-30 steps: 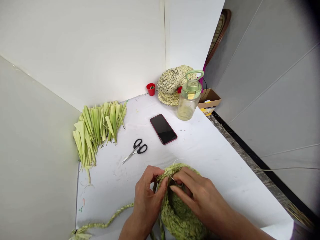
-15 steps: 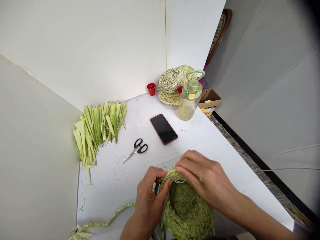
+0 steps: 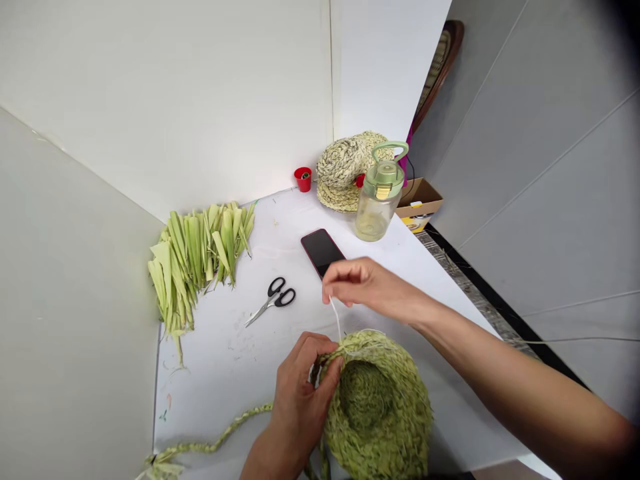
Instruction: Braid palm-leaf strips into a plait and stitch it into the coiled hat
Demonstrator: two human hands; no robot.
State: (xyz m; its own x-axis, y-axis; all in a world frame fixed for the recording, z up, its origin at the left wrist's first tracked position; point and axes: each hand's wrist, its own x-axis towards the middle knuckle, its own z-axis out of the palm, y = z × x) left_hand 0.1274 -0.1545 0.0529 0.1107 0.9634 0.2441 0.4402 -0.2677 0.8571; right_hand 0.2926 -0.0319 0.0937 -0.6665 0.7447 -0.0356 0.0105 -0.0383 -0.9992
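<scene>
A round green woven basket [image 3: 377, 407] of braided leaf sits at the near edge of the white table [image 3: 440, 293]. My left hand [image 3: 300, 393] pinches its left rim, fingers closed on the braid. My right hand [image 3: 363, 287] is raised above the basket, fingers pinched on a thin white thread [image 3: 336, 320] that runs down to the rim. A needle, if any, is too small to see. A loose green braid [image 3: 225, 433] trails from the basket toward the left.
Black-handled scissors [image 3: 273, 301] lie left of a dark phone [image 3: 323, 250]. A pile of green leaf strips [image 3: 197, 257] is by the left wall. At the back stand a red cup [image 3: 303, 179], a pale woven hat [image 3: 345, 170] and a green-lidded bottle [image 3: 377, 197]. A cardboard box [image 3: 420, 200] sits beyond the table edge.
My right hand has lifted from the basket rim and moved up and back toward the phone, drawing the thread out. My left hand keeps its pinch on the rim.
</scene>
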